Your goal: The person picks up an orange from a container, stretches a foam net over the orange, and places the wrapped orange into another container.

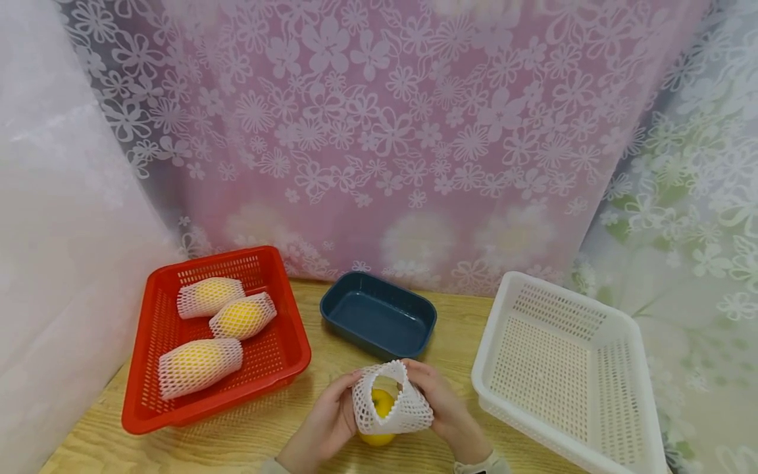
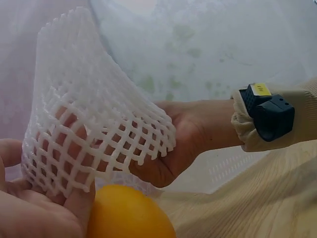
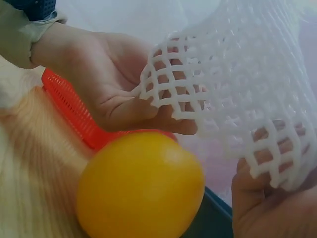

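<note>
Both of my hands hold a white foam fruit net (image 1: 408,415) at the front middle of the table, its mouth spread wide. My left hand (image 1: 324,421) grips its left side, thumb at the edge. On the other side my right hand (image 1: 447,411) grips the net, with fingers partly hidden by the mesh. Below the net's lower rim lies a smooth yellow fruit (image 3: 141,186), seen through the opening in the head view. Both wrist views show it just under the mesh, outside it; neither hand grips it.
On the left, a red basket (image 1: 131,388) contains three yellow fruits in foam nets (image 1: 201,368). Behind my hands stands a dark blue tray (image 1: 379,316) with nothing in it. A white basket (image 1: 482,375) stands on the right. A floral curtain (image 1: 379,164) hangs behind the wooden table.
</note>
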Motion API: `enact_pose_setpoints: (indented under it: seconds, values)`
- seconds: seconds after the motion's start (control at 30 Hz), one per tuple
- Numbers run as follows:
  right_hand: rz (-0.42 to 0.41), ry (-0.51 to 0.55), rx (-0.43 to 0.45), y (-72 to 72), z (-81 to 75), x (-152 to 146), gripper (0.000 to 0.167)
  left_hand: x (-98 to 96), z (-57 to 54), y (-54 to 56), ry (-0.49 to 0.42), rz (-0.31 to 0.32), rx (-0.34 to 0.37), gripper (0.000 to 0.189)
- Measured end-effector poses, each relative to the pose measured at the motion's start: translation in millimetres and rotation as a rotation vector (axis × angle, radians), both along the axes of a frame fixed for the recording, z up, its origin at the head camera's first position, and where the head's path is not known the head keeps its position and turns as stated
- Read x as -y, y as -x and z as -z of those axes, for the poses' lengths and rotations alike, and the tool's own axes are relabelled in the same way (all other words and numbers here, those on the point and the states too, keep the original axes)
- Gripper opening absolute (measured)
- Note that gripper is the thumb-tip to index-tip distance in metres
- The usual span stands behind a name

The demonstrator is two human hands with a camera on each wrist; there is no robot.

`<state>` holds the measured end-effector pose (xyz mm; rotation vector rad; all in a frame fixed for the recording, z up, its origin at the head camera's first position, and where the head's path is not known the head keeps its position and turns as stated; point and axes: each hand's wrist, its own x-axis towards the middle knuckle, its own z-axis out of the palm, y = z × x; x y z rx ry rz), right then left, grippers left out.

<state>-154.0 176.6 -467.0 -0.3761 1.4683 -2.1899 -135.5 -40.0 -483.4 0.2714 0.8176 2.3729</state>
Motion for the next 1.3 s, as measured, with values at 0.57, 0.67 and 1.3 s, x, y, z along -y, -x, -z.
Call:
enact_pose_setpoints:
  seconds: [0.57,0.67,1.3]
  values:
    - [0.15,-0.128,0.058,3.4,30.0,9.5,0.022,8.4,23.8,13.9,0.128,-0.066,0.053,0.031]
    - [0.173,-0.148,0.067,3.6,32.2,10.5,0.022,9.2,27.9,15.2,0.135,-0.066,0.059,0.031]
    - [0.199,-0.16,0.068,8.1,48.2,11.1,0.024,10.8,47.0,20.5,0.173,-0.063,0.06,0.033]
